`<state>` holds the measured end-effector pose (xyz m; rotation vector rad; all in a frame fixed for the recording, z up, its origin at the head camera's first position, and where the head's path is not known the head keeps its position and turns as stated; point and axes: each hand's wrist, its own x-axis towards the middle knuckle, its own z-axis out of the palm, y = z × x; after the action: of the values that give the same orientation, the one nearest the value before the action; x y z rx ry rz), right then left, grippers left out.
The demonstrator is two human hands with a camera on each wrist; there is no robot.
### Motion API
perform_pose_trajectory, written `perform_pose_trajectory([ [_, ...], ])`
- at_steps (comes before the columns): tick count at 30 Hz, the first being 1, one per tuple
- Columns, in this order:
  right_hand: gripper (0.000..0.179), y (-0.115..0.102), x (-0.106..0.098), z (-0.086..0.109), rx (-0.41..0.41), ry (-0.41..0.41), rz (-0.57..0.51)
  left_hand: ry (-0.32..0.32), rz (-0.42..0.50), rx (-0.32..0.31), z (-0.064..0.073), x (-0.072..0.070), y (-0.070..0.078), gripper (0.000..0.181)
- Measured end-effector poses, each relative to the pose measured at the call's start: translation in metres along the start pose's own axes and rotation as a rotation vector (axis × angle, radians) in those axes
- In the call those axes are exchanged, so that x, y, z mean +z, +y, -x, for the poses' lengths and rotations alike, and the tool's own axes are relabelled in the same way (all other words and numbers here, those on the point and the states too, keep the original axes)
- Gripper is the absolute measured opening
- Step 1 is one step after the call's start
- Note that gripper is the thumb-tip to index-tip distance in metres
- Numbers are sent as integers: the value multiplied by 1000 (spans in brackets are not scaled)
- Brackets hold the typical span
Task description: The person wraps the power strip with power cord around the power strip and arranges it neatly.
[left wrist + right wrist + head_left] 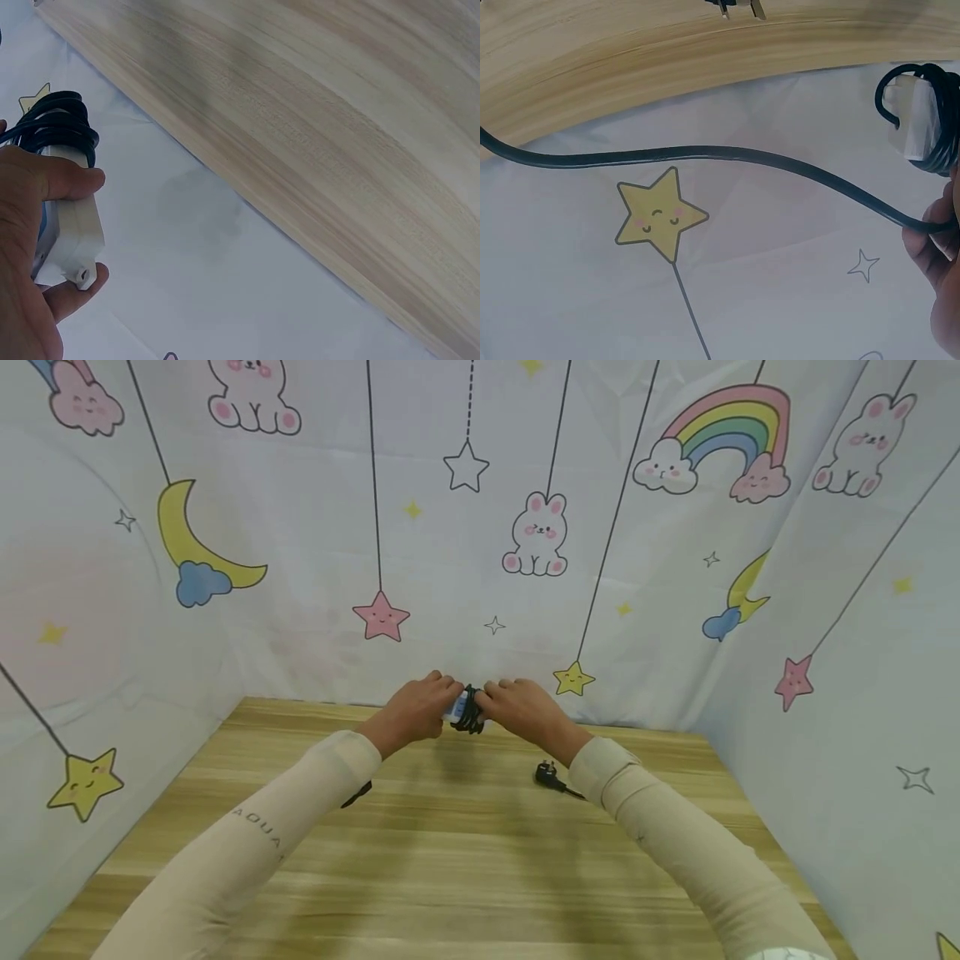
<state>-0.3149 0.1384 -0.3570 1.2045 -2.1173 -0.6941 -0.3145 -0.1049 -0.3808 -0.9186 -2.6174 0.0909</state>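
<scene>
A white power adapter [79, 225], box-shaped with a small holed mounting tab, hangs above the far edge of the table. Black cord [470, 717] is wound in several loops around one end of it, and a blue label shows in the head view. My left hand [417, 710] grips the adapter, thumb on one side and a finger beneath the tab end. On the other side my right hand [527, 710] pinches the cord; in the right wrist view a loose length of cord [705, 153] runs leftward from those fingers. A black three-pin plug [547, 774] lies on the table near the right sleeve.
The wood-grain table [450, 877] reaches back to a white printed cloth [450, 552], which also hangs at both sides. A small black item [357, 794], partly hidden by the left sleeve, lies on the table; its kind cannot be made out.
</scene>
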Motion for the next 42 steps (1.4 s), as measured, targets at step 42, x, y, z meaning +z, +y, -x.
perform_pose_trajectory([
  [42, 21, 33, 7, -3, 53, 86, -235, 0, 199, 179, 0, -7, 1, 58],
])
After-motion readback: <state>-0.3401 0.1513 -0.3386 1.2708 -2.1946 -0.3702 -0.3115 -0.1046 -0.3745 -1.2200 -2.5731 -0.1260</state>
